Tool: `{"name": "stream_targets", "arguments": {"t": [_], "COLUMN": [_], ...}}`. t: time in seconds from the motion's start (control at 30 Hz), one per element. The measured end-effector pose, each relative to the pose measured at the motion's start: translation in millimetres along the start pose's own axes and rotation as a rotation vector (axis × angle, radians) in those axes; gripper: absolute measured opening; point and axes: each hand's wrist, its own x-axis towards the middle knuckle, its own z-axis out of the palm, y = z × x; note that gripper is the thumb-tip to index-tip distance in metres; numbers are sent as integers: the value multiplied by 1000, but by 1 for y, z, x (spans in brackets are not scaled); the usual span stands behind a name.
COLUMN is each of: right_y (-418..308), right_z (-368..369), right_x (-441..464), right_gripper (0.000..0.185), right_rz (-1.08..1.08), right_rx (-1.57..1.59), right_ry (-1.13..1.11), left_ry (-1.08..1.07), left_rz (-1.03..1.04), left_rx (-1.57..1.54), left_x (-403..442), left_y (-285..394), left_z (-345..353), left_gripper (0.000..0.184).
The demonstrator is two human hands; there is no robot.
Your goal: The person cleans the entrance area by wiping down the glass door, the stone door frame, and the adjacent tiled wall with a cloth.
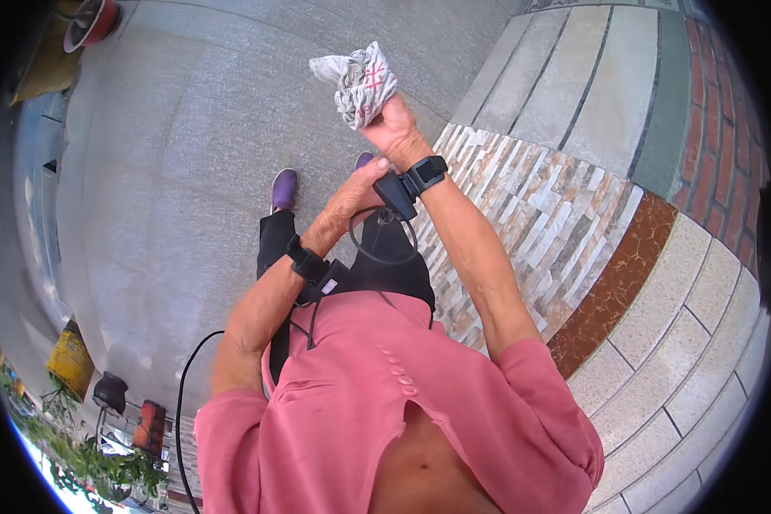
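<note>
A crumpled grey-white cloth (367, 84) with red printed marks is bunched in my right hand (394, 127), held out over the ground. The cloth hides most of that hand's fingers. My left hand (358, 190) reaches across to the right wrist, its thumb against a black box-shaped device (396, 195) next to the black wrist strap (427, 174). Its other fingers are largely behind the device, and the hand looks closed around it. A thin black cable loops below the device. Another black strap (307, 259) sits on my left wrist.
Grey paving (188, 111) lies ahead, under purple shoes (284, 188). On the right is a patterned tile surface (531, 206) beside pale stone blocks and red brick (720, 128). Potted plants (103, 467) and a yellow container (70, 361) stand at lower left; a red basin (96, 24) is at upper left.
</note>
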Motion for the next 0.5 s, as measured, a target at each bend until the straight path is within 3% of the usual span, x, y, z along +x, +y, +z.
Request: {"name": "stream_targets", "arguments": {"t": [0.1, 0.2, 0.3, 0.4, 0.5], "right_y": [15, 23, 23, 23, 12], "right_z": [19, 15, 23, 13, 24], "right_x": [-1, 1, -5, -2, -9], "right_gripper": [32, 30, 25, 21, 21], "right_rz": [16, -58, -212, -465, -826], "right_rx": [108, -7, -326, -995, -1451], "right_ry": [-50, 71, 315, 486, 365], "left_ry": [101, 177, 153, 141, 68], "left_rz": [-39, -86, -83, -106, -96], "left_rx": [-9, 17, -31, -65, -117], "left_x": [-22, -37, -39, -40, -36], "left_y": [12, 23, 24, 24, 25], "left_z": [8, 25, 32, 38, 50], "left_gripper": [61, 55, 46, 40, 38]}}
